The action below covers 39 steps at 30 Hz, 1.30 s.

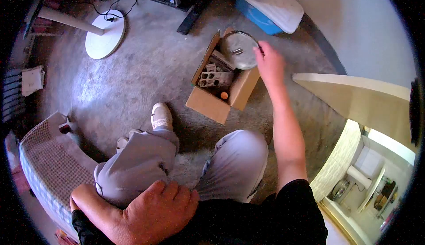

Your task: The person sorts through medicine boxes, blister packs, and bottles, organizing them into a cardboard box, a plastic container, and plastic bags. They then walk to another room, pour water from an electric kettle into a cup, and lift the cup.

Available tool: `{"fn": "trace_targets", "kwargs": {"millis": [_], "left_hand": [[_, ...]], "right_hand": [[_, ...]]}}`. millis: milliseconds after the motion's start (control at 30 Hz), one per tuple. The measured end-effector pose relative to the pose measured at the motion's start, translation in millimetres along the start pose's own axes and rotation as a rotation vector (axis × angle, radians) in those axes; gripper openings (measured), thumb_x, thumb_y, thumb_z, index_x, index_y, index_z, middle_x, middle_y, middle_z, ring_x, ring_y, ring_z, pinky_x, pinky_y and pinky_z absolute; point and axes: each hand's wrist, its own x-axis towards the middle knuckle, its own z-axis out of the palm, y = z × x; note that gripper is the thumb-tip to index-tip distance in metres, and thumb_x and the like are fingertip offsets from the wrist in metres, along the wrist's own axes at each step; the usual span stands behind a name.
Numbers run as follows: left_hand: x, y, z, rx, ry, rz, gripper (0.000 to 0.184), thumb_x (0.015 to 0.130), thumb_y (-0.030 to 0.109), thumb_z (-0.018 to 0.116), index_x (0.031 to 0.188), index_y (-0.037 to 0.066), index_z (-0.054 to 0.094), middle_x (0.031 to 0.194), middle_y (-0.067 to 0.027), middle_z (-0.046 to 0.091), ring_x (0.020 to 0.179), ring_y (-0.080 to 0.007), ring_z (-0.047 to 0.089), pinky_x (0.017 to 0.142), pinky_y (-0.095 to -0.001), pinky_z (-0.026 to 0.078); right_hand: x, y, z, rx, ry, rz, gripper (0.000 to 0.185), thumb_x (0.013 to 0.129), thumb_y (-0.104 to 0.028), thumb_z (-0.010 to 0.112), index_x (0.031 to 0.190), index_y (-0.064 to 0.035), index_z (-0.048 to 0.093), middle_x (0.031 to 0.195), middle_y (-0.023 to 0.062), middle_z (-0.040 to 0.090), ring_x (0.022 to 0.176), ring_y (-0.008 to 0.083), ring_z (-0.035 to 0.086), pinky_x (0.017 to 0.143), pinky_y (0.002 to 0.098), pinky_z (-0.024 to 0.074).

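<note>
My right hand [270, 64] grips the right edge of a round pot lid [243, 61], pale and glassy with a thin rim and a small handle at its centre. The lid is over the back right part of an open cardboard box [207, 102] on the floor. Inside the box are a grey tray-like piece with round holes [215, 79] and a small orange round thing [224, 95]; the rest of the contents is in shadow. Near my lap, my left hand [161, 212] has its fingers curled in, with no object showing in it.
A blue and white plastic container [270, 10] stands by the wall. The edge of a pale door or panel [354, 86] juts in at right. At upper left are a white round base [106, 41] and a black cable [126, 1]. A checked cloth [57, 150] covers furniture at left.
</note>
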Motion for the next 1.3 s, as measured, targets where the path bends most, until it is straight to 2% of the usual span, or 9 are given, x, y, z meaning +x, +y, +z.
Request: {"fn": "trace_targets", "kwargs": {"millis": [133,267,467,600,667,733,800,1067,1300], "left_hand": [[0.3,0.2,-2.6,0.008,-0.005,-0.001,0.024,0.079,0.028,0.056,0.096,0.012,0.061,0.083,-0.003,0.058,0.077,-0.0183,0.058,0.065,-0.0319,0.047],[2.5,0.2,-4.5,0.013,-0.004,-0.003,0.024,0.08,0.027,0.056,0.097,0.012,0.061,0.085,-0.0035,0.058,0.079,-0.0188,0.058,0.067,-0.0323,0.047],[1.3,-9.0,-3.0,0.031,0.016,-0.008,0.024,0.08,0.027,0.056,0.098,0.011,0.062,0.088,-0.0044,0.059,0.082,-0.0197,0.058,0.07,-0.0328,0.047],[-0.6,-7.6,-0.3,0.034,0.011,-0.033,0.024,0.08,0.026,0.056,0.099,0.011,0.062,0.09,-0.005,0.059,0.084,-0.0202,0.058,0.072,-0.0332,0.046],[1.0,-7.3,-0.4,0.042,0.012,-0.034,0.024,0.08,0.026,0.056,0.099,0.011,0.062,0.09,-0.0053,0.059,0.085,-0.0205,0.058,0.073,-0.0334,0.046],[2.4,-7.5,-2.0,0.041,0.008,-0.029,0.024,0.081,0.026,0.056,0.099,0.011,0.062,0.091,-0.0056,0.059,0.086,-0.0208,0.058,0.074,-0.0336,0.046],[2.9,-6.5,-2.7,0.044,0.005,-0.023,0.025,0.081,0.025,0.056,0.1,0.011,0.062,0.092,-0.0059,0.059,0.086,-0.0211,0.058,0.075,-0.0338,0.046],[4.6,-4.4,-4.2,0.042,0.007,-0.019,0.025,0.081,0.025,0.056,0.101,0.01,0.062,0.096,-0.007,0.06,0.09,-0.0222,0.057,0.079,-0.0345,0.046],[-2.0,-3.6,-4.5,-0.009,0.011,-0.013,0.026,0.082,0.024,0.056,0.103,0.01,0.062,0.099,-0.008,0.06,0.093,-0.0232,0.057,0.082,-0.0352,0.045]], "right_hand": [[-14.2,17.0,38.6,0.189,-0.384,0.126,0.041,0.09,-0.028,0.061,0.123,-0.0037,0.056,0.108,0.0194,0.067,0.101,0.0346,0.064,0.085,0.0407,0.0509],[-39.9,23.2,36.1,0.254,-0.117,0.052,0.034,0.087,-0.025,0.067,0.113,-0.0035,0.06,0.102,0.0166,0.068,0.089,0.0333,0.065,0.079,0.0405,0.0517],[-120.3,123.0,-25.4,0.426,-0.08,0.582,0.02,0.09,-0.021,0.065,0.097,-0.0019,0.065,0.085,-0.0009,0.062,0.079,0.0082,0.053,0.071,0.0239,0.0435],[-237.0,246.7,-55.8,0.267,0.21,0.608,0.021,0.088,-0.008,0.062,0.109,-0.003,0.064,0.108,0.0086,0.065,0.09,0.0184,0.061,0.083,0.033,0.0497],[-318.1,334.9,-54.0,0.076,0.193,0.689,0.034,0.086,-0.021,0.069,0.113,-0.0013,0.064,0.103,0.0074,0.065,0.093,0.0141,0.057,0.081,0.0286,0.047],[-335.5,303.0,-61.9,0.027,-0.01,1.028,0.047,0.08,-0.024,0.077,0.116,0.0011,0.059,0.105,0.0105,0.063,0.094,0.0184,0.059,0.08,0.033,0.0494],[-353.2,280.1,-44.6,0.307,0.003,0.865,0.06,0.073,-0.029,0.083,0.117,0.0027,0.057,0.102,0.0113,0.064,0.093,0.0217,0.061,0.08,0.0374,0.0507],[-360.7,253.2,11.7,-0.123,-0.249,0.982,0.065,0.069,-0.037,0.08,0.116,0.0005,0.054,0.111,0.0207,0.064,0.104,0.0367,0.062,0.086,0.0442,0.0492],[-200.1,143.0,-59.4,-0.045,-0.143,0.68,0.071,0.07,-0.04,0.08,0.121,-0.0032,0.048,0.115,0.0225,0.062,0.106,0.0383,0.061,0.087,0.046,0.0484]]}}
